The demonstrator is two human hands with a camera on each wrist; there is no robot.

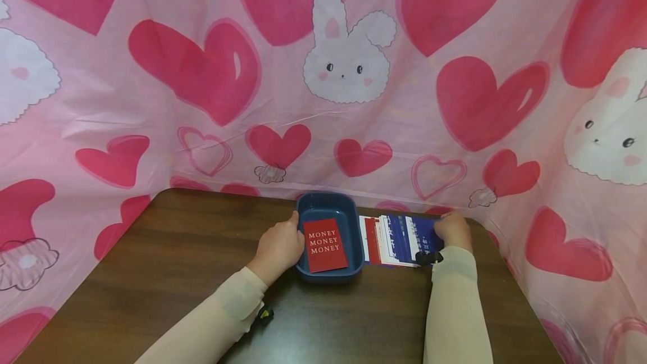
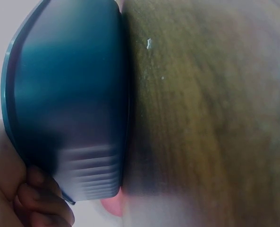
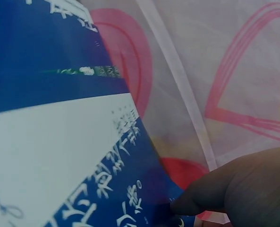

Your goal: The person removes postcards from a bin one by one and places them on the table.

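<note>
A dark blue tray (image 1: 329, 277) stands near the far edge of the table, with a red card (image 1: 326, 260) printed "MONEY" three times lying in it. My left hand (image 1: 278, 247) grips the tray's left rim, its fingers (image 2: 44, 201) curled at the edge in the left wrist view. Right of the tray lies an overlapping row of cards (image 1: 373, 243) in white, red and blue. At that row's right end my right hand (image 1: 457, 233) pinches a blue card (image 3: 151, 182) with white writing, the thumb on its edge.
The brown wooden table (image 1: 202, 251) has rounded far corners. Close behind it hangs a pink cloth (image 1: 303, 111) with hearts and rabbits, which also runs along both sides. A dark strap piece (image 1: 428, 258) at the right wrist overlaps the cards' near edge.
</note>
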